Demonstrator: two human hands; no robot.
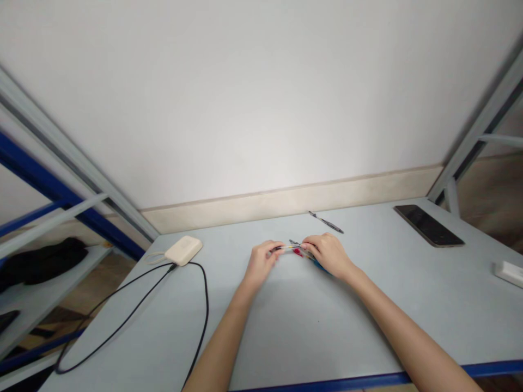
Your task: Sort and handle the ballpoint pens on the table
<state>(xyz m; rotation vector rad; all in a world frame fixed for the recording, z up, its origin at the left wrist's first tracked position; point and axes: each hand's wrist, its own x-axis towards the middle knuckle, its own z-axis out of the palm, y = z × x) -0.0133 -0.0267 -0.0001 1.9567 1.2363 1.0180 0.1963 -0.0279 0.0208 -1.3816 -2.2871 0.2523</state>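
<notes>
A slim pen point(291, 246) with a partly clear barrel spans the gap between my two hands, just above the table. The fingers of my left hand point(262, 260) pinch its dark end. My right hand point(328, 253) is closed on the other end, with the fingertips hiding that part. Under and beside my right hand lie a red pen part point(298, 252) and a blue pen point(319, 265), both partly covered by the fingers. Farther back, a dark grey pen point(327, 222) rests alone on the table.
On the pale table point(278, 337), a cream power bank point(183, 250) with a black cable point(207, 305) sits at left. A black phone point(429, 226) lies at right, near a white block point(509, 273) at the edge. Behind are a wall and metal frame posts.
</notes>
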